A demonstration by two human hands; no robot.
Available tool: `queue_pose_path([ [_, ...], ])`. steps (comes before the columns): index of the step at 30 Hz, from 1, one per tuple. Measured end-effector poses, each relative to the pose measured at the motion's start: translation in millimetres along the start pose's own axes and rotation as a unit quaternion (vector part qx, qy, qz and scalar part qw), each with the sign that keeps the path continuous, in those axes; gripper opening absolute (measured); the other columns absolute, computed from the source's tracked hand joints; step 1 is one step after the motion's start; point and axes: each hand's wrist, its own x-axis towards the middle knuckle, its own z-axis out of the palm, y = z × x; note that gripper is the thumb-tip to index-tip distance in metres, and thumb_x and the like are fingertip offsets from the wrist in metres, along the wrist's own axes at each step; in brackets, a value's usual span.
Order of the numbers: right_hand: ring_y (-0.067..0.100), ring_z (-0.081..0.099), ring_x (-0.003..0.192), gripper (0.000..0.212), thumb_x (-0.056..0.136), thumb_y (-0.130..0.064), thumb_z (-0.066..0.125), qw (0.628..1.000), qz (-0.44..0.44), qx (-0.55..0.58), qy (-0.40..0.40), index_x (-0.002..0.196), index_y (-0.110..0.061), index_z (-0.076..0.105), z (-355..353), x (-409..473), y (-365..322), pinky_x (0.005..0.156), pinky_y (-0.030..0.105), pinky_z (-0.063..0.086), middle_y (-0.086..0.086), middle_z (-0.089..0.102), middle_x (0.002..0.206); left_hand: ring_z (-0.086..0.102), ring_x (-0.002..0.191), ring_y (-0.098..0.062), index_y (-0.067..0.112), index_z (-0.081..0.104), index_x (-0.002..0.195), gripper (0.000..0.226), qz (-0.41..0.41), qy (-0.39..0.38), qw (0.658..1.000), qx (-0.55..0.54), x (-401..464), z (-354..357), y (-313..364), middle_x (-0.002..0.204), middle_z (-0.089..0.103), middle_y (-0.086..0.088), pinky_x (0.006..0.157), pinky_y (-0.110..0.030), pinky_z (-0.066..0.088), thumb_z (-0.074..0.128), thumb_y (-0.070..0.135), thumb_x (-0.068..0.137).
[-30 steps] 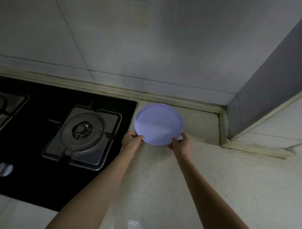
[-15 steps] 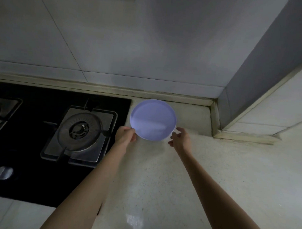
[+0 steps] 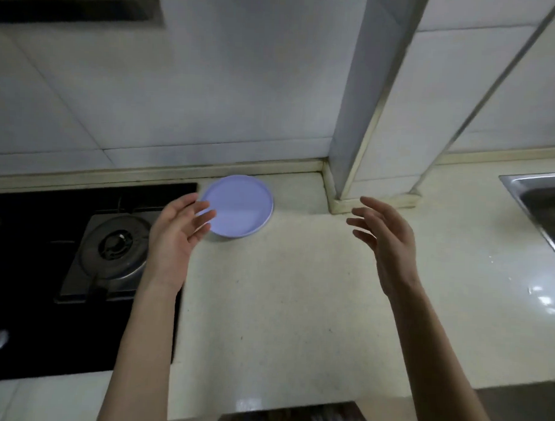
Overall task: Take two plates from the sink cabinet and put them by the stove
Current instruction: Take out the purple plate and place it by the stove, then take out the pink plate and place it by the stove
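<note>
A: Right, plate position? 
B: The lilac plate (image 3: pixel 238 205) lies flat on the pale tabletop (image 3: pixel 283 289), just beside the black stove (image 3: pixel 31 296), near the back wall.

A: Hands? 
B: Left hand (image 3: pixel 178 235) raised, empty, fingers (image 3: pixel 203 220) spread apart, their tips overlapping the plate's left rim in view; contact unclear. Right hand (image 3: pixel 385 242) open too, fingers apart, well clear of the plate. Sink (image 3: pixel 541 200) at far right.

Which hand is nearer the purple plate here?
Left. The left hand is open with fingertips overlapping the purple plate at its stove-side rim; the right hand is open too, well off toward the sink side.
</note>
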Motion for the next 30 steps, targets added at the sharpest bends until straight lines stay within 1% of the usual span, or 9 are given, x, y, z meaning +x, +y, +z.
queue_pose_path([
  [4, 0.018, 0.068, 0.087, 0.022, 0.091, -0.01, 0.05, 0.998, 0.007, 0.046, 0.038, 0.104, -0.021, 0.065, -40, -39, -9, 0.072, 0.022, 0.055, -0.001, 0.07, 0.09, 0.072, 0.083, -0.012, 0.018, 0.06, 0.099, 0.024, -0.001, -0.028, 1.0, -0.006, -33, 20, -5, 0.089, 0.071, 0.001, 0.076, -0.019, 0.056, 0.041, 0.005, 0.094],
  [6, 0.019, 0.068, 0.087, 0.022, 0.092, -0.009, 0.048, 0.997, 0.012, 0.06, 0.049, 0.104, -0.019, 0.064, -57, -55, -11, 0.074, 0.024, 0.056, 0.002, 0.069, 0.093, 0.072, 0.082, -0.012, 0.019, 0.06, 0.097, 0.024, -0.007, -0.038, 0.999, -0.003, -47, 33, -9, 0.085, 0.073, 0.005, 0.076, -0.019, 0.056, 0.041, 0.005, 0.094],
  [9, 0.017, 0.069, 0.086, 0.023, 0.092, -0.009, 0.047, 0.996, 0.006, 0.062, 0.062, 0.103, -0.02, 0.064, -82, -75, -13, 0.073, 0.023, 0.056, 0.006, 0.067, 0.096, 0.072, 0.082, -0.012, 0.021, 0.06, 0.094, 0.023, -0.008, -0.053, 0.999, 0.005, -68, 55, -17, 0.082, 0.075, 0.008, 0.077, -0.02, 0.055, 0.042, 0.006, 0.094],
  [12, 0.017, 0.069, 0.087, 0.023, 0.092, -0.01, 0.047, 0.996, -0.002, 0.059, 0.072, 0.103, -0.02, 0.063, -108, -91, -18, 0.073, 0.022, 0.056, 0.006, 0.067, 0.098, 0.072, 0.083, -0.012, 0.021, 0.06, 0.094, 0.023, -0.004, -0.069, 0.997, 0.017, -92, 77, -27, 0.082, 0.075, 0.009, 0.075, -0.019, 0.055, 0.042, 0.006, 0.093],
  [15, 0.017, 0.068, 0.088, 0.022, 0.093, -0.01, 0.046, 0.995, -0.006, 0.054, 0.084, 0.105, -0.02, 0.062, -139, -109, -24, 0.075, 0.023, 0.055, 0.005, 0.067, 0.098, 0.072, 0.084, -0.013, 0.021, 0.061, 0.093, 0.024, -0.017, -0.092, 0.995, 0.023, -120, 108, -40, 0.082, 0.075, 0.008, 0.074, -0.019, 0.055, 0.043, 0.005, 0.093],
  [20, 0.015, 0.068, 0.086, 0.023, 0.093, -0.009, 0.045, 0.991, -0.013, 0.049, 0.123, 0.104, -0.02, 0.063, -210, -145, -36, 0.074, 0.022, 0.054, 0.003, 0.067, 0.095, 0.071, 0.084, -0.012, 0.02, 0.061, 0.093, 0.024, -0.049, -0.153, 0.986, 0.037, -169, 182, -72, 0.083, 0.073, 0.007, 0.075, -0.021, 0.054, 0.043, 0.004, 0.093],
  [24, 0.012, 0.068, 0.083, 0.023, 0.093, -0.008, 0.045, 0.987, -0.028, 0.039, 0.154, 0.104, -0.018, 0.062, -273, -171, -46, 0.072, 0.02, 0.053, 0.001, 0.067, 0.091, 0.071, 0.083, -0.012, 0.02, 0.06, 0.093, 0.023, -0.054, -0.192, 0.979, 0.049, -205, 243, -98, 0.09, 0.069, 0.002, 0.076, -0.021, 0.052, 0.043, 0.004, 0.093],
  [30, 0.011, 0.068, 0.081, 0.023, 0.092, -0.009, 0.047, 0.962, -0.053, 0.04, 0.265, 0.1, -0.021, 0.065, -374, -222, -63, 0.072, 0.02, 0.053, -0.003, 0.068, 0.088, 0.071, 0.084, -0.012, 0.019, 0.061, 0.095, 0.024, -0.081, -0.279, 0.954, 0.071, -265, 331, -139, 0.092, 0.069, 0.0, 0.073, -0.018, 0.053, 0.043, 0.004, 0.092],
])
